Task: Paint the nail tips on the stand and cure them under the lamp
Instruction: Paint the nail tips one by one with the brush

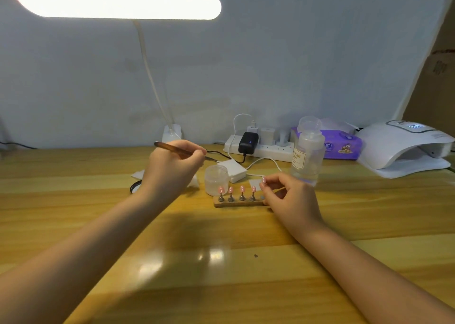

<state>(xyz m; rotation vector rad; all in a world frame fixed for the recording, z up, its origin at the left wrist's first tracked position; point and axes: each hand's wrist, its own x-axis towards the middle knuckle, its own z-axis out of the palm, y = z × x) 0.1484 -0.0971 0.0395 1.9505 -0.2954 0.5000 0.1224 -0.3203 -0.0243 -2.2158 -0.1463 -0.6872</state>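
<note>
Nail tips (236, 189), four pink ones, stand in a row on small metal posts along the wooden stand (236, 203), whose long axis runs left to right; the fifth post position, at the right end, looks vacant. Right hand (286, 195) sits at that right end, fingers curled, pinching one more nail tip (263, 180) just above and right of the stand. Left hand (173, 167) is up and left of the stand, gripping a brown-handled brush (181, 150) with its tip pointing right, over a frosted jar (216, 179) just behind the stand. Judgement: the held tip is the working piece; the brush must travel right across the stand to reach it. UV curing lamp (403, 146) sits well right of the stand, nearer the right hand.
</note>
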